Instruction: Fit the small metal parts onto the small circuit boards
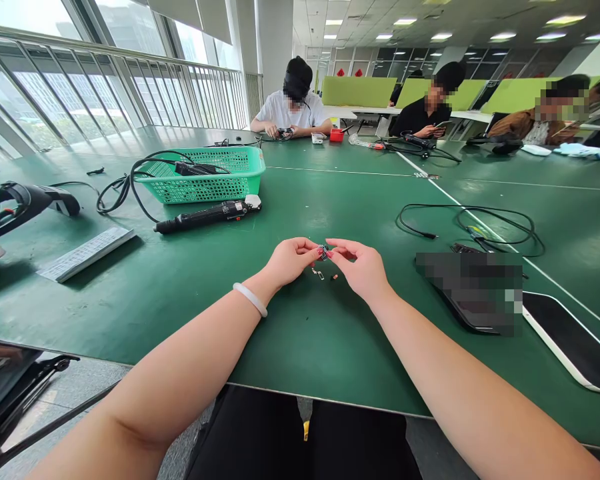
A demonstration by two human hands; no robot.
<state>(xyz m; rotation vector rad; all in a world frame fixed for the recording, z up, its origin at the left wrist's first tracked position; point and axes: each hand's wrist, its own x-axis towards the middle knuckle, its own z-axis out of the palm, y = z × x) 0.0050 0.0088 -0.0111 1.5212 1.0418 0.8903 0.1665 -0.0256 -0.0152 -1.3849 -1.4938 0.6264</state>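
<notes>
Over the green table point(280, 333), my left hand point(293, 259) and my right hand point(359, 265) meet fingertip to fingertip. Both pinch one small dark part with metallic spots point(323, 252); its exact kind is too small to make out. Just below, on the tabletop, lie a tiny pale rectangular frame point(321, 275) and a small reddish-black piece point(334, 277). My left wrist wears a white bangle point(251, 300).
A black electric screwdriver point(205, 217) lies before a green plastic basket point(210, 177) holding a cable. Left is a white box-like bar point(87, 253); right are a black cable point(480, 213), a blurred dark object point(470, 290) and a phone point(573, 340). Several people sit beyond.
</notes>
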